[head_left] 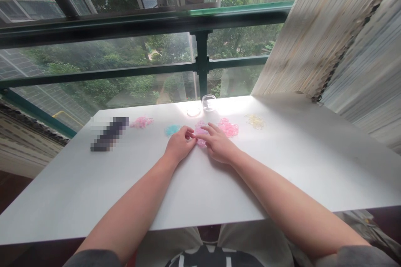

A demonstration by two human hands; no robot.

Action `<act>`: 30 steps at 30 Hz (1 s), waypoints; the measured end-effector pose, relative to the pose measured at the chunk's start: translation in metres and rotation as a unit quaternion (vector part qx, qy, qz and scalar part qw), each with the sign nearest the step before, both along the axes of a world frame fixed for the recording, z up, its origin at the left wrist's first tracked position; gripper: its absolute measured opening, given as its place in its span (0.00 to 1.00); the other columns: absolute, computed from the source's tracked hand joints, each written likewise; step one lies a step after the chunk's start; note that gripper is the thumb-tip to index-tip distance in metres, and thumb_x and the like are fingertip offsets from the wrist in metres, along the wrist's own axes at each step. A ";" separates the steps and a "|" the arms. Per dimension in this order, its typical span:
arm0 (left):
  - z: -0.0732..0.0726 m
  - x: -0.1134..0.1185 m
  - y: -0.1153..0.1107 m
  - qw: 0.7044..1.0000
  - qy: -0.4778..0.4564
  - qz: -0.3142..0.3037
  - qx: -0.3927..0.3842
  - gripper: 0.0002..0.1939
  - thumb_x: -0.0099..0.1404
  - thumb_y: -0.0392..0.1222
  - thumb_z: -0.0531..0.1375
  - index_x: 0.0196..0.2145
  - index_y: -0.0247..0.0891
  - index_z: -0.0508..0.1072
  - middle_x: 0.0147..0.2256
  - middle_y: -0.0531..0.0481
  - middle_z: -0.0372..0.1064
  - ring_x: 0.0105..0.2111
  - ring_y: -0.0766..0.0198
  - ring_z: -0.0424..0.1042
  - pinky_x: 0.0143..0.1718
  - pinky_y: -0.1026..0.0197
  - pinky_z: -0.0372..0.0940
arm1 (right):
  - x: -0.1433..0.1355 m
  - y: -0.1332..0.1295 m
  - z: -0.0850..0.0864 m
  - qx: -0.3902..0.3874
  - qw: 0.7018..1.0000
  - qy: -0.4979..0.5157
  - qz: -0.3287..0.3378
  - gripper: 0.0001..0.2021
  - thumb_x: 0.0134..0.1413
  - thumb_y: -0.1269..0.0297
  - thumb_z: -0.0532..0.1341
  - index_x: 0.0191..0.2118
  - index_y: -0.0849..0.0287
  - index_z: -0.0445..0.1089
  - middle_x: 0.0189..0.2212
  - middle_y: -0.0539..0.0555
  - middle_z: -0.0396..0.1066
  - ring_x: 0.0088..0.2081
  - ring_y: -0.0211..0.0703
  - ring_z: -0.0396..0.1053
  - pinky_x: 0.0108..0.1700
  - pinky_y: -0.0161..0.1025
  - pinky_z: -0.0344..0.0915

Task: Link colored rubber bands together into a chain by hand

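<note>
Both hands meet over a light purple pile (pixel 201 128) of small loops on the white table. My left hand (pixel 181 144) has its fingers curled at the pile's left side; whatever its fingertips may pinch is too small to make out. My right hand (pixel 220 142) lies over the pile's right side with its fingers spread, the index finger reaching toward the left fingertips. A blue pile (pixel 172 130) is just left of my left hand. Behind my right hand sits a bright pink pile (pixel 228 127).
Farther left lie a pink pile (pixel 142 122) and a blurred dark object (pixel 110 134). A pale yellow pile (pixel 255 121) is to the right. Near the window edge stand a clear round container (pixel 209 103) and a clear round lid (pixel 193 111). A curtain (pixel 291 29) hangs at the right.
</note>
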State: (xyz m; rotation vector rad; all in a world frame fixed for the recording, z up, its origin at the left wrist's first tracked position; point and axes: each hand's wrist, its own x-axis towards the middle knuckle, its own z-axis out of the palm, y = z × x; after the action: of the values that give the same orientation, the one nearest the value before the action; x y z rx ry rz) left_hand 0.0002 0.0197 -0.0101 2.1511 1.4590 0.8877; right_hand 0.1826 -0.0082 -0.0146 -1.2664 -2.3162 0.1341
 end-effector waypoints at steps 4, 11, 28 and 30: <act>-0.001 0.000 0.001 1.000 -0.006 0.016 -0.010 0.15 0.54 0.45 0.60 0.37 0.41 0.62 0.30 0.53 0.72 0.31 0.63 0.70 0.33 0.61 0.64 | -0.001 0.001 -0.005 -0.009 1.000 -0.010 0.006 0.26 0.51 0.78 0.54 0.55 0.51 0.64 0.60 0.56 0.54 0.63 0.57 0.43 0.59 0.59 0.52; -0.001 -0.002 0.004 0.999 -0.012 -0.004 -0.035 0.15 0.53 0.48 0.61 0.34 0.41 0.62 0.27 0.55 0.70 0.28 0.64 0.70 0.31 0.62 0.64 | 0.000 0.002 -0.007 -0.020 0.999 -0.026 -0.003 0.25 0.51 0.78 0.54 0.55 0.51 0.65 0.61 0.56 0.53 0.64 0.60 0.42 0.58 0.62 0.51; 0.007 -0.023 0.009 0.997 -0.072 0.024 -0.033 0.07 0.59 0.45 0.55 0.33 0.41 0.69 0.29 0.53 0.75 0.31 0.63 0.73 0.34 0.62 0.63 | 0.006 -0.002 -0.004 -0.016 0.998 -0.061 -0.020 0.26 0.51 0.78 0.53 0.56 0.55 0.62 0.61 0.57 0.52 0.64 0.60 0.40 0.58 0.60 0.50; 0.007 -0.024 0.010 0.997 -0.064 0.015 -0.032 0.08 0.59 0.45 0.54 0.33 0.41 0.70 0.30 0.53 0.75 0.32 0.63 0.72 0.33 0.62 0.63 | 0.008 -0.001 -0.005 -0.013 0.998 -0.053 -0.020 0.26 0.50 0.79 0.53 0.56 0.56 0.62 0.61 0.57 0.52 0.64 0.60 0.41 0.59 0.60 0.50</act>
State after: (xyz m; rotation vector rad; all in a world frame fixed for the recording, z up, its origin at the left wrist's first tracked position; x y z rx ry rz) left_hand -0.0236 0.0292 -0.0032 1.9930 1.4407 0.9577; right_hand 0.1907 -0.0093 -0.0192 -1.3626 -2.3832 0.0853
